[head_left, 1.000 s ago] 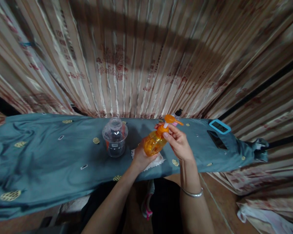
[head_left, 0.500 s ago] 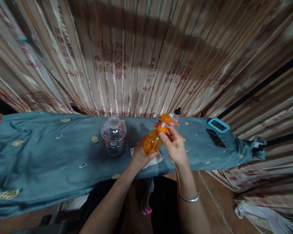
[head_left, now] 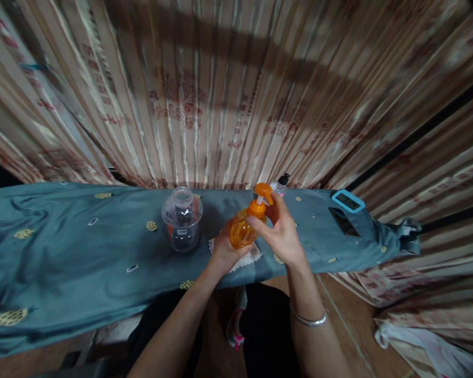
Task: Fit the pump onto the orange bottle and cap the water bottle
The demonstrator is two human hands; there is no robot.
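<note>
An orange pump bottle (head_left: 241,231) is held tilted above a white cloth (head_left: 236,257) on the blue-covered table (head_left: 82,247). My left hand (head_left: 223,251) grips the bottle's body from below. My right hand (head_left: 279,233) pinches the orange pump cap (head_left: 260,198) at the bottle's neck. The pump's nozzle points away from me and is partly hidden by my fingers.
A clear plastic jar (head_left: 182,218) with a dark bottom stands left of the bottle. A small bottle with a black cap (head_left: 280,184) sits behind my hands. A blue-framed device (head_left: 348,200) and a black phone (head_left: 342,221) lie at the right end. Striped curtains hang behind.
The pump head has turned under my right hand: its nozzle pointed right before and now points away. My left hand and the bottle stayed roughly in place.
</note>
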